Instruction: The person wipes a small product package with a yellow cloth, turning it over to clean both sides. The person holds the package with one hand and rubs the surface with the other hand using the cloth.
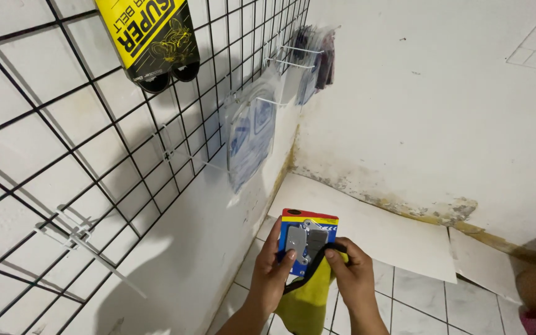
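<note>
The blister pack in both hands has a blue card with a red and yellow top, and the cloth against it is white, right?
Not quite. The head view shows the cloth is yellow with a black edge, not white. The rest stands: the left hand and right hand hold the blister pack, its card blue with a red and yellow top.
</note>
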